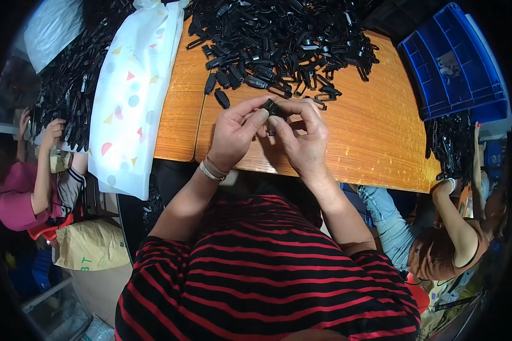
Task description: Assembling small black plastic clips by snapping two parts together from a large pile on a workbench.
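Black part (271,106) held over the desk (375,136)

The left hand (236,129) and right hand (308,139), fingers curled nearly closed, pinch the part between them near the desk's front edge. Beyond lies a pile (279,42) of black pieces; at right, a blue crate (466,108).

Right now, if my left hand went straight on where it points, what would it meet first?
Likely your right hand, just past the black part both hands pinch; depth is unclear.
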`<state>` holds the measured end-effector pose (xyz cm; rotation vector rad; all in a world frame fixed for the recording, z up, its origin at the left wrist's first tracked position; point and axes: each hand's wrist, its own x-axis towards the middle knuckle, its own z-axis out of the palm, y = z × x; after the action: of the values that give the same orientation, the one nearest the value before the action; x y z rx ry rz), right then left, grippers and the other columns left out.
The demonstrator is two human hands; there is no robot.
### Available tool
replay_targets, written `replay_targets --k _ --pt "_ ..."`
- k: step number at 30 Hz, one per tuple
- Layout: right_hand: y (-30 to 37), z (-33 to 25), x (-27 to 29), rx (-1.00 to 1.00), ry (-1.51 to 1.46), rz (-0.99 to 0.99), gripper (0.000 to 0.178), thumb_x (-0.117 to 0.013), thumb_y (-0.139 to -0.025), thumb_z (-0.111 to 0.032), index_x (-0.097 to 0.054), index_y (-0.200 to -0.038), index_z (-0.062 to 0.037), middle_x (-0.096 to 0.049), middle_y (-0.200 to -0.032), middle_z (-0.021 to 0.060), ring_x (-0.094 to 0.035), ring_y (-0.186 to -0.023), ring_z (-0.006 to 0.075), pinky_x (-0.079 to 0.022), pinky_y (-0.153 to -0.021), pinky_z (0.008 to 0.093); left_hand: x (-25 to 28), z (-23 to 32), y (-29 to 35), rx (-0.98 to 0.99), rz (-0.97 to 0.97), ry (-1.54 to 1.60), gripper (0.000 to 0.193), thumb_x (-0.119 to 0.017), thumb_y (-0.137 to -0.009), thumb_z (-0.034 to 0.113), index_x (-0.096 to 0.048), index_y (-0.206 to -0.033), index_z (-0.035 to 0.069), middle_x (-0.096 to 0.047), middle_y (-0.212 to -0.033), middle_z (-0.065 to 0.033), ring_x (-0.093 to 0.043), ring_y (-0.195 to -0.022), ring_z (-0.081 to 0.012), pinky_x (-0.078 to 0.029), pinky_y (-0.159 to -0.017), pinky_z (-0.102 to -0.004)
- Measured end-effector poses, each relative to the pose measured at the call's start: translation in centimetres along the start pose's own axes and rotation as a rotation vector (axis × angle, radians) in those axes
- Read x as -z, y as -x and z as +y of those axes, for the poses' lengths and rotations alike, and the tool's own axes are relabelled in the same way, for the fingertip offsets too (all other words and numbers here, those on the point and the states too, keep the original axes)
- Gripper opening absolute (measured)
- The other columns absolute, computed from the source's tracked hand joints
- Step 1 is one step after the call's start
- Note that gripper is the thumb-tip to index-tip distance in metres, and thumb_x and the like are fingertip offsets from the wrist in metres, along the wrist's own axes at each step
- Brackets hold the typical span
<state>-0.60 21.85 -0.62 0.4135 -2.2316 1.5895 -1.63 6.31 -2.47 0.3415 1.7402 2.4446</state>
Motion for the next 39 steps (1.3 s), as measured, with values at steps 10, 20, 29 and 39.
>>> replay_targets --k 10,20,29,39 --pt "2.4 -1.0 -2.4 0.078 0.135 -0.081 0.046 -0.075 -0.074 -0.006 -0.054 -0.114 -0.0009 -0.055 -0.095 0.0157 -0.058 -0.080 0.0307 -0.049 -0.068 0.0344 -0.4 1.0 2.1 0.115 -0.003 0.006 0.026 -0.049 -0.101 0.024 -0.059 -0.104 0.001 -0.061 -0.089 -0.0004 -0.051 -0.071 -0.0025 -0.043 -0.064 -0.0167" --pt "3.2 -2.4 -2.5 -0.048 0.012 -0.444 0.042 -0.079 -0.074 -0.014 -0.057 -0.109 -0.0045 -0.057 -0.085 0.0092 -0.061 -0.074 0.0256 -0.048 -0.060 0.0347 4.3 5.0 7.9 0.425 0.077 -0.175 0.030 -0.043 -0.102 0.022 -0.060 -0.090 0.000 -0.059 -0.076 -0.0014 -0.054 -0.068 -0.0088 -0.045 -0.065 -0.0226" --pt "-1.1 1.0 1.5 0.321 0.527 -0.382 0.020 -0.070 -0.081 -0.008 -0.067 -0.101 -0.0066 -0.061 -0.100 0.0095 -0.061 -0.087 0.0280 -0.052 -0.070 0.0367 8.4 7.7 17.2 0.364 0.093 -1.461 0.021 -0.068 -0.083 0.017 -0.068 -0.099 0.005 -0.068 -0.093 -0.0142 -0.065 -0.088 -0.0344 -0.052 -0.075 -0.0390" --pt "-1.9 1.7 2.1 0.262 0.547 -0.576 0.024 -0.067 -0.083 -0.007 -0.064 -0.107 -0.0073 -0.058 -0.101 0.0113 -0.061 -0.088 0.0314 -0.052 -0.072 0.0405 5.0 2.6 -0.9 0.013 0.425 -1.280 0.025 -0.066 -0.087 0.028 -0.062 -0.085 0.003 -0.063 -0.070 -0.0135 -0.064 -0.068 -0.0306 -0.048 -0.060 -0.0385"
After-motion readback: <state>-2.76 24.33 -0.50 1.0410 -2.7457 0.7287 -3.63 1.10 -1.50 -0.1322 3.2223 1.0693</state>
